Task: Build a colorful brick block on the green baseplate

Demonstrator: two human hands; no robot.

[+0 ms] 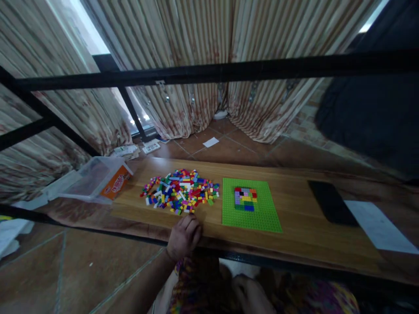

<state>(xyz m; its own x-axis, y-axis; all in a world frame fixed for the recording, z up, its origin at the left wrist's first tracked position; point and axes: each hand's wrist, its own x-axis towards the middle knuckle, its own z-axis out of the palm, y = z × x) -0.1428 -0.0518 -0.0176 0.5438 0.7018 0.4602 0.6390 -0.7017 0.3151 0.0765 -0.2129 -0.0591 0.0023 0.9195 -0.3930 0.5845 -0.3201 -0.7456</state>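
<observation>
My left hand [183, 237] rests on the front edge of the wooden table [294, 235], fingers curled under, just below a pile of small coloured bricks [180, 191]. Whatever the fingers hold, if anything, is hidden. To the right of the pile lies a green baseplate [262, 213] with a small patch of mixed-colour bricks [245, 199] pressed on near its top. My right hand [244, 285] is down in my lap below the table edge, dim, and its fingers are not clear.
A clear plastic tub [93, 176] with an orange label lies at the table's left end. A black phone [332, 203] and a white sheet [379, 226] lie at the right. A black metal bar [209, 72] crosses in front; curtains hang behind.
</observation>
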